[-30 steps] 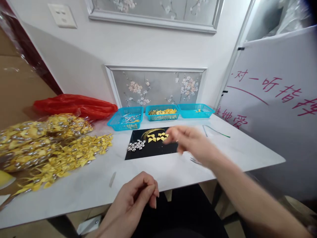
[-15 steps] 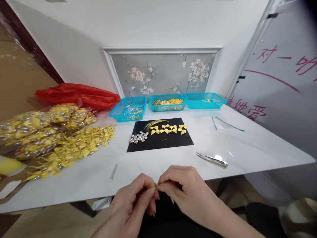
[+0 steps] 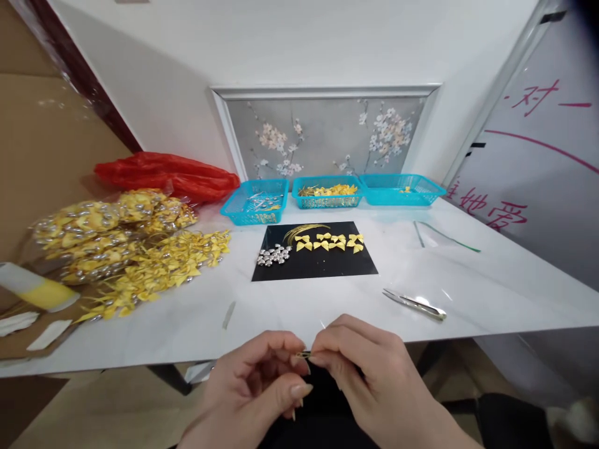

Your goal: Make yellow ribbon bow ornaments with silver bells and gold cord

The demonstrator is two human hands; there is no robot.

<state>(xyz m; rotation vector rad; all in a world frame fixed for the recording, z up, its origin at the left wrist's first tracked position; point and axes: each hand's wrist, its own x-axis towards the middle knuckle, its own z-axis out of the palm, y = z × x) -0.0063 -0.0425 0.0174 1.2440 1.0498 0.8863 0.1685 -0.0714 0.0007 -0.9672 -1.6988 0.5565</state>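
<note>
My right hand (image 3: 369,368) pinches a thin gold wire (image 3: 303,355) between thumb and forefinger, in front of the table's near edge. The wire looks bent into a small loop; its fine detail is too small to tell. My left hand (image 3: 255,380) is close beside it, thumb spread away from the curled fingers, the forefinger tip near the wire's end. Beyond the hands a black mat (image 3: 313,268) bears silver beads (image 3: 274,255), rows of yellow folded petal pieces (image 3: 330,242) and a bundle of gold wires (image 3: 304,231).
Small scissors (image 3: 415,304) lie at the right, green strips (image 3: 447,239) behind them. Blue baskets (image 3: 255,215) line the back. Yellow beaded sprays (image 3: 159,268) pile up at the left by a red bag (image 3: 168,176) and a yellow-white roll (image 3: 37,287).
My left thumb has parted from its forefinger, opening the pinch and baring the wire in my right fingers. The view has shifted slightly left.
</note>
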